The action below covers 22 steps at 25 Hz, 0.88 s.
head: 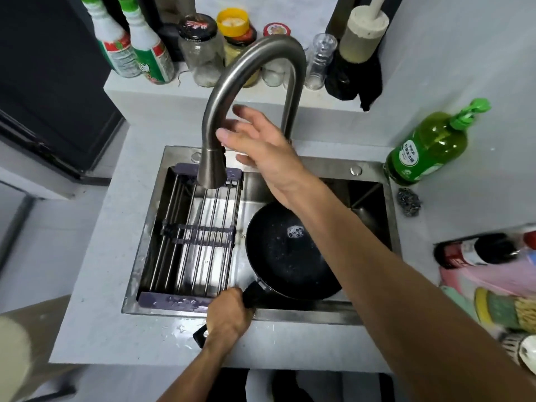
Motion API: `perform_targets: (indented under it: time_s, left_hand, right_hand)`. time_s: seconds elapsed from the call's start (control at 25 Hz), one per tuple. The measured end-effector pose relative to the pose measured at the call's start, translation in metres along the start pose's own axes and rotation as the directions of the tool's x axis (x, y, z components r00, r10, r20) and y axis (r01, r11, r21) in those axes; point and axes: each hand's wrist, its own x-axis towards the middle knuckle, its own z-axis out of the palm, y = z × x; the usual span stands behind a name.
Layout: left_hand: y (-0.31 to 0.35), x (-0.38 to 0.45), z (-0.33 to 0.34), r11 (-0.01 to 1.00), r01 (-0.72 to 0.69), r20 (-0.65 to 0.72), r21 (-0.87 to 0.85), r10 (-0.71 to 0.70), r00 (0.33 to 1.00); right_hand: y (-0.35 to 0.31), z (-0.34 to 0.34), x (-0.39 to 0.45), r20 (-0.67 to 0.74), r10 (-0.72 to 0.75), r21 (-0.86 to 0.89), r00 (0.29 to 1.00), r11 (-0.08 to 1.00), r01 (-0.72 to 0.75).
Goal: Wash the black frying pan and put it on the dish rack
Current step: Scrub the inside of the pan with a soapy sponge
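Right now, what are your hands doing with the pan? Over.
Left hand grips the black frying pan handle, pan in the sink. Right hand open, reaching at the faucet. Dish rack bare beside pan, faucet head above it.

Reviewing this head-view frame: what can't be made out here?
- Right rim of the black frying pan: covered by the right forearm.
- Faucet lever: none visible; the right hand blocks the faucet base.
- Pan handle: middle wrapped by the left hand.
- Bottles at the right edge: blurred, cut off.
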Motion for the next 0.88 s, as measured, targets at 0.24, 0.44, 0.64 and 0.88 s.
perform_targets:
  time_s: [0.24,0.44,0.64,0.88]
  left_hand:
    - [-0.012,0.028,-0.001,1.0,-0.005,0.046,-0.011,0.006,0.999]
    - [-0.006,0.034,0.003,0.998,-0.049,0.072,0.032,0.047,0.996]
    - [0.008,0.042,0.019,0.994,-0.075,0.06,0.075,0.071,0.996]
    - [0.007,0.057,0.035,0.989,-0.073,0.043,0.129,0.068,0.997]
  right_hand:
    - [0.006,0.004,0.0,-0.08,-0.074,0.066,0.994,0.995,0.079]
    - [0.029,-0.045,-0.048,-0.269,-0.102,0.094,0.958,0.987,0.131]
    - [0.028,-0.122,-0.061,-0.375,-0.208,-0.021,0.903,0.976,0.216]
    - [0.046,-0.167,-0.052,-0.301,-0.29,-0.125,0.908,0.957,0.263]
